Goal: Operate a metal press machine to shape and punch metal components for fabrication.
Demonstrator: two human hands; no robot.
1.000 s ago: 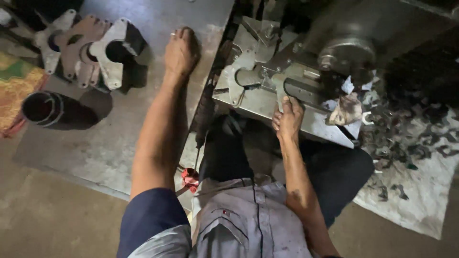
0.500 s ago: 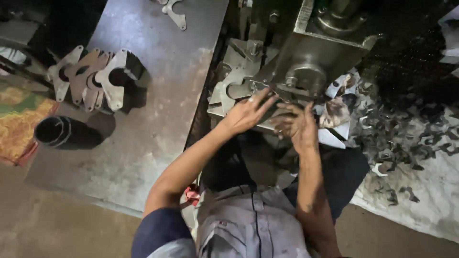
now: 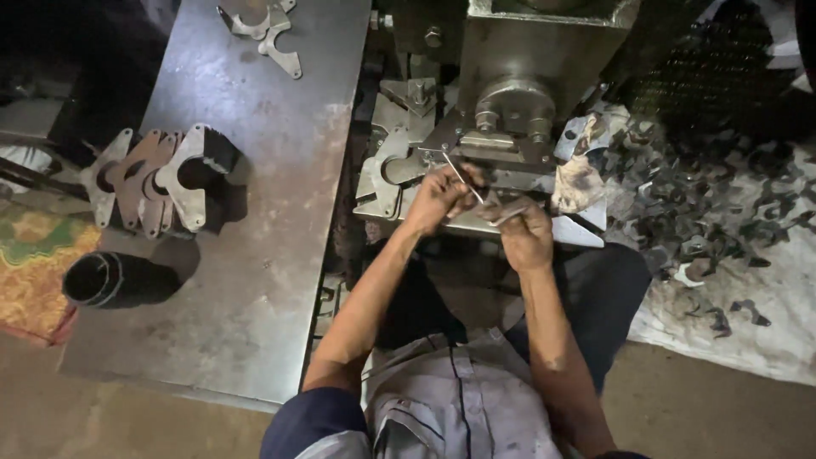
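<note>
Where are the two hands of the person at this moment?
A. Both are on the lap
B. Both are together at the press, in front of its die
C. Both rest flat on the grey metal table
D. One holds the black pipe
B: the left hand and the right hand meet close together at the press, pinching thin metal pieces just below its die.

I see a dim scene, lit mostly from above and to the left of the press machine (image 3: 518,76). The steel bench (image 3: 246,195) left of the machine catches a dull sheen, brightest along its upper part. Stacked metal plates (image 3: 161,178) on it throw dark shadows to their right. Behind the machine and at the far upper left, everything sinks into near black. Scrap pieces (image 3: 705,212) right of the machine look murky and soft. My hands read slightly blurred.
</note>
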